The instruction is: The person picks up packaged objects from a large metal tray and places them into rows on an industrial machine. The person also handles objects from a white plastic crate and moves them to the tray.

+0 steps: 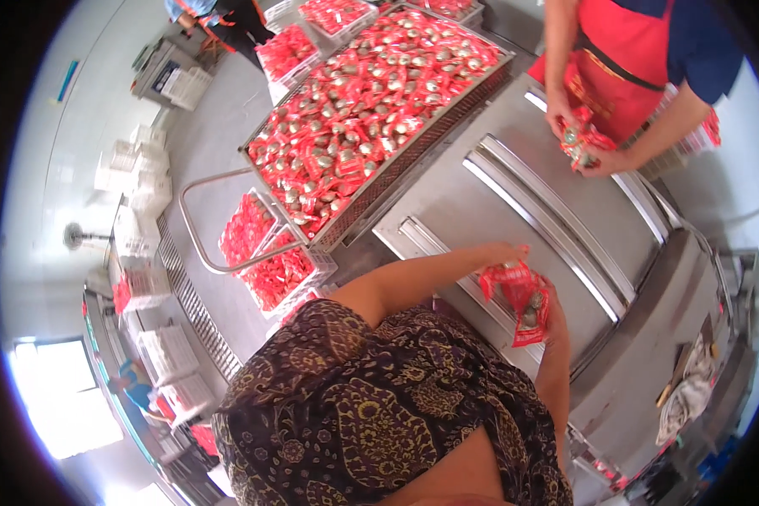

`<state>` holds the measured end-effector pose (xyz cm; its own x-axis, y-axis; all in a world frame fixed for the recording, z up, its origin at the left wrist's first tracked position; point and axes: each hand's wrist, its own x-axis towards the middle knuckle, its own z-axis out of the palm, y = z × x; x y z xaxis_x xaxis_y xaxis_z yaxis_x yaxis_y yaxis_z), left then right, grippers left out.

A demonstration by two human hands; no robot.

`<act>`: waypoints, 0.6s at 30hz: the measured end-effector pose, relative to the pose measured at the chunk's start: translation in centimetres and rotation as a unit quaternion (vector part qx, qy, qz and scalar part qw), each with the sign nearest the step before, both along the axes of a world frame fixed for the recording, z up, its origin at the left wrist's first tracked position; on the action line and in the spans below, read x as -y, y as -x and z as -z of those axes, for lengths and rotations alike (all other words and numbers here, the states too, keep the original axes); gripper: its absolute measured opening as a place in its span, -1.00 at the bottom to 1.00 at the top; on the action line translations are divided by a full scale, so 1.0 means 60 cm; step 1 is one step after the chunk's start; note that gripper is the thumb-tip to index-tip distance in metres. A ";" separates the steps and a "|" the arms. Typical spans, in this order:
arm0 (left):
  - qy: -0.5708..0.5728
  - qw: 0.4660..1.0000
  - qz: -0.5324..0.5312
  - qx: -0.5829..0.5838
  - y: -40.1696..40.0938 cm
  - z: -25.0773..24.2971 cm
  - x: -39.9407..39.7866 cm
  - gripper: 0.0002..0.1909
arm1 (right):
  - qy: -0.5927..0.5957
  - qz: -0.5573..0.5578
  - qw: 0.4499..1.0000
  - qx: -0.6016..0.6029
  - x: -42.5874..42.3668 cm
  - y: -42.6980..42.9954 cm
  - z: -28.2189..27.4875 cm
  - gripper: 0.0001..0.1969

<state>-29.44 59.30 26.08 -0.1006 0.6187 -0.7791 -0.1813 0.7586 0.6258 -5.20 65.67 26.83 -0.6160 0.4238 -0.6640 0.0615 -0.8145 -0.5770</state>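
Note:
A red plastic bag with grey-green, egg-like rounded items in its lower end is between my two hands, over the near edge of the metal worktable. My left hand grips the bag's upper end. Around its lower right side, my right hand supports the filled part. Beyond the table's raised metal rails, a co-worker in a red apron holds a similar red packet in both hands.
A large metal mesh cart heaped with red packets stands beyond the table, its tubular handle at left. White crates of red packets sit beside it. A crumpled cloth lies at right. Another person stands at the top left.

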 end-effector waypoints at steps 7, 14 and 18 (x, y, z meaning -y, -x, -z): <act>-0.098 0.953 -0.086 0.275 0.073 -0.095 0.085 -0.43 | -0.069 -0.049 0.996 0.006 0.055 0.116 -0.096 -0.44; -0.344 0.849 -0.203 0.345 0.292 -0.122 0.291 -0.42 | -0.098 -0.189 0.973 -0.087 0.118 0.377 -0.168 -0.45; -0.340 0.815 -0.319 0.345 0.455 -0.067 0.416 -0.34 | -0.023 -0.283 0.956 -0.073 0.165 0.606 -0.102 -0.44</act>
<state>-56.72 34.33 30.07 -0.2541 0.9244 -0.2846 -0.8893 -0.1075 0.4445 -41.54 55.80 32.95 -0.8401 0.0230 -0.5419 0.4002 -0.6480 -0.6480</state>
